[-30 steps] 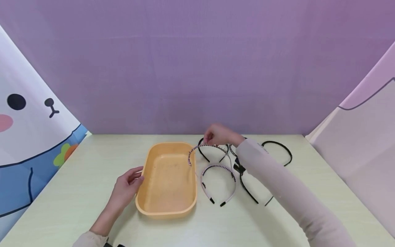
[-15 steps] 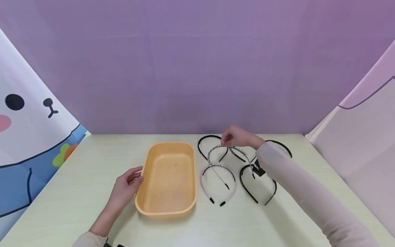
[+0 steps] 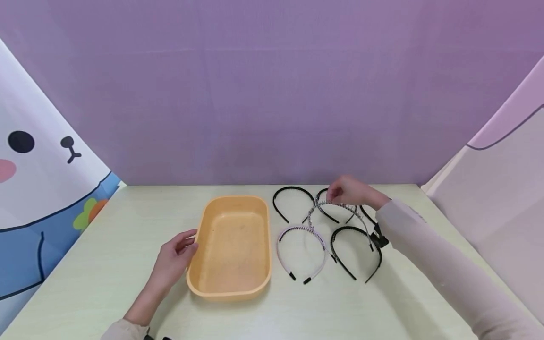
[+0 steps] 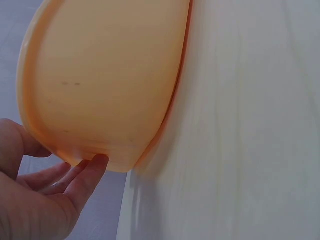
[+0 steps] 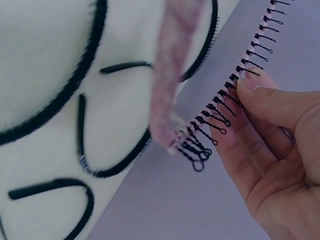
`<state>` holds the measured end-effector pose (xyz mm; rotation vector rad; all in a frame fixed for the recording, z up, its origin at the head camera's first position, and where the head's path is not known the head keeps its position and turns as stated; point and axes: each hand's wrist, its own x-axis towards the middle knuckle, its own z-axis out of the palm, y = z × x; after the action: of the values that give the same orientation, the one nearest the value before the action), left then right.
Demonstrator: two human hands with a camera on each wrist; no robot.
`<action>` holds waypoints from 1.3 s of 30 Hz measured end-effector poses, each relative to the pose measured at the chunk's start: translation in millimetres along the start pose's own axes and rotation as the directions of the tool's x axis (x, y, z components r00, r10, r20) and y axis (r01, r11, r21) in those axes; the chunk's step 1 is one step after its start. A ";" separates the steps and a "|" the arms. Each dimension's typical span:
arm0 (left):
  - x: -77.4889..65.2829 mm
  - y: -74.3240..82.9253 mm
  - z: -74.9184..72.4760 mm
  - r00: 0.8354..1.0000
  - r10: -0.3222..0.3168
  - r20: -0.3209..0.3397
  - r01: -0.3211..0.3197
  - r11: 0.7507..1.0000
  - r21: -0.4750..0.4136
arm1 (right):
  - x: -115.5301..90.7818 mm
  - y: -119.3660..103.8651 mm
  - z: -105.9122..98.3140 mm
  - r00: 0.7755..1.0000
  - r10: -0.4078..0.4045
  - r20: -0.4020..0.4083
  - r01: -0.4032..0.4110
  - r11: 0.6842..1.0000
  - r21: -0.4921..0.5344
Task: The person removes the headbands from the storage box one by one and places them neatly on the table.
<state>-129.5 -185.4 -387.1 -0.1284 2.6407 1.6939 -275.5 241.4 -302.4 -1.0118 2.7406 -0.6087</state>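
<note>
My right hand (image 3: 350, 191) pinches a pale pink-and-black headband (image 5: 254, 46) at the top of its arch, holding it above the table. Its looped black teeth show clearly in the right wrist view, and its ends hang down. Beneath the held headband lies a lilac headband (image 3: 278, 245) with black tips, beside a black headband (image 3: 340, 262). At the left, my left hand (image 3: 172, 259) touches the outer side of an orange-yellow tray (image 3: 190, 278). The left wrist view shows its loosely bent fingertips (image 4: 100, 161) against the tray's wall.
Behind the lilac headband lies a black headband (image 3: 275, 198) near the table's far edge, with other dark headbands to its right, partly hidden by the right hand and sleeve. A purple cloth (image 3: 238, 118) rises behind the table (image 3: 140, 226).
My right hand has moved to the right with the held headband, from beside the tray's right rim to above the dark headbands. The left hand and tray have stayed put.
</note>
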 end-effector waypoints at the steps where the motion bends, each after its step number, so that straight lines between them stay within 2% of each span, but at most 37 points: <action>1: 0.0 0.0 0.1 1.000 0.000 0.000 0.000 1.000 -0.002 | -2.6 2.1 -0.5 1.000 0.004 0.003 -0.004 1.000 -0.002; 12: 1.2 0.5 -0.6 1.000 0.012 -0.004 -0.012 1.000 -0.013 | -33.8 29.3 -0.8 0.999 0.044 0.005 -0.044 0.999 0.000; 17: 1.9 -0.4 0.1 1.000 0.002 -0.004 -0.002 1.000 -0.009 | -50.1 39.5 1.6 0.997 0.074 -0.017 -0.074 0.997 0.002; 25: 3.3 -1.6 -0.1 1.000 -0.009 -0.005 0.009 1.000 0.002 | -72.4 58.8 5.4 0.992 0.114 -0.058 -0.117 0.992 -0.050; 39: 2.2 1.7 0.2 1.000 -0.006 -0.008 0.006 1.000 0.012 | -106.6 78.6 6.5 0.979 0.198 -0.044 -0.199 0.979 -0.034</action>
<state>-131.8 -184.7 -385.7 -0.1440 2.6530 1.6794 -238.9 362.8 -341.0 -0.7273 2.8522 -0.5511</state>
